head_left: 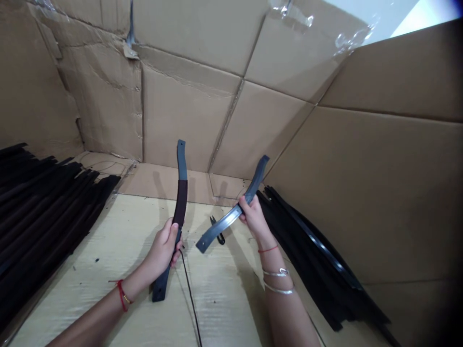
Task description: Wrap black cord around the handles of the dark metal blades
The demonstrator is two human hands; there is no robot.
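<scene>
My left hand (164, 246) is closed around the lower part of a curved black strip with a hole near each end, held upright and slightly tilted. A dark brown wrapping (181, 202) covers this strip's middle, above my thumb. From beside my fingers a thin dark cord (190, 294) runs down to the bottom edge of the view. In my right hand (254, 217) is a second curved black strip (222, 222), bare and shiny, gripped near its middle and slanting down to the left. Small black thread snips (220, 238) lie on the table, partly behind that strip's lower end.
Many dark strips are piled at the left (54, 212). Another bundle of black strips (307, 260) lies along the right side. Cardboard walls (188, 106) enclose the back and right of the pale work surface (119, 231). Loose thin threads (104, 166) lie in the back left corner.
</scene>
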